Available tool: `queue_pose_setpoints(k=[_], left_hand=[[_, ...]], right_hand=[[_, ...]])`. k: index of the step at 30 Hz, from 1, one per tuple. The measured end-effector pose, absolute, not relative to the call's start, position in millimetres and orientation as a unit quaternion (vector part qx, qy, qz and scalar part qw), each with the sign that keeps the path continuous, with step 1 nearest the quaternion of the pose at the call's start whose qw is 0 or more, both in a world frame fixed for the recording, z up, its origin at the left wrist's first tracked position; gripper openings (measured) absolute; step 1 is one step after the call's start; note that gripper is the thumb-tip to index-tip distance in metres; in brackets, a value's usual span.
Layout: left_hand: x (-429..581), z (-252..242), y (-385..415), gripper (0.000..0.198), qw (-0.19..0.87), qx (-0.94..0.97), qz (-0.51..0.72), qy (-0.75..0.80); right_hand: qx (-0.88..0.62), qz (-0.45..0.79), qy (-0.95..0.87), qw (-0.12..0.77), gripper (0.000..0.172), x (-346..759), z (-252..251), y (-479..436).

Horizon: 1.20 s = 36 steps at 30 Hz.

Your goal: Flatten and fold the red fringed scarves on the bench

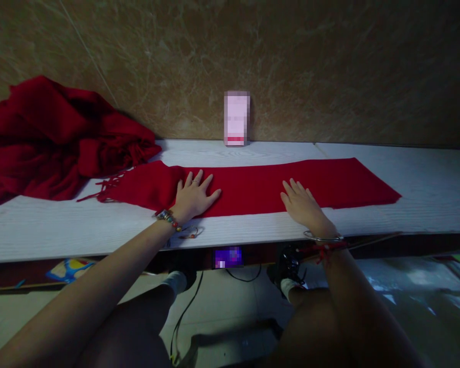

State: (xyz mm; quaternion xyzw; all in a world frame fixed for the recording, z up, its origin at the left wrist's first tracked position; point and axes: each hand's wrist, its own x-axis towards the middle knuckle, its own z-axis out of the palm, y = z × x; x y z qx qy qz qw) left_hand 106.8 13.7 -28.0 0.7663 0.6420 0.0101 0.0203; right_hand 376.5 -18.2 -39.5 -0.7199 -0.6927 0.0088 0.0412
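red scarf lies in a long, flat strip across the white tabletop, running from side to side in front of the person. its right end is smooth and cut off at a slant, while the left end rises in soft folds and finishes in a fringe of loose tassels. the left hand rests palm down on the cloth where the folds give way to the flat part, its fingers spread well apart (a thin ring shows on one of them). the right hand is also palm down on the flat part, near the edge closest to the person, fingers stretched out but nearer to one another; neither of the hands pinches the fabric. a beaded bracelet circles the left wrist, and the right wrist wears a silver bangle with a red cord just below it. to the left, a heap of red cloth sits crumpled beside the fringed end; whether the two touch is hard to tell. behind the scarf, a pale phone with a blurred screen stands upright against the brown marbled wall. under the tabletop's near edge, a small purple screen glows between the person's feet, and a black cable curves over the floor.
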Motion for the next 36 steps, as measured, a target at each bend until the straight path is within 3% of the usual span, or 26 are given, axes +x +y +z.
queue_pose_setpoints(k=[7,16,24,36], left_hand=[[84.0,-10.7,15.0,0.049,-0.041,0.876,-0.046,0.478],[46.9,6.4,-10.6,0.032,-0.023,0.908,-0.081,0.411],[34.5,-0.7,-9.8,0.027,0.009,0.915,-0.063,0.398],[35.1,4.3,-11.6,0.047,-0.043,0.898,-0.122,0.42]], right_hand=[[-0.562,-0.004,-0.815,0.144,0.042,327.6,-26.9,-23.6],[-0.378,-0.005,-0.919,0.11,0.018,258.5,-21.0,-32.2],[-0.362,-0.023,-0.93,0.068,0.017,259.8,-15.0,-33.1],[-0.372,-0.007,-0.923,0.095,0.031,262.7,-19.0,-33.9]])
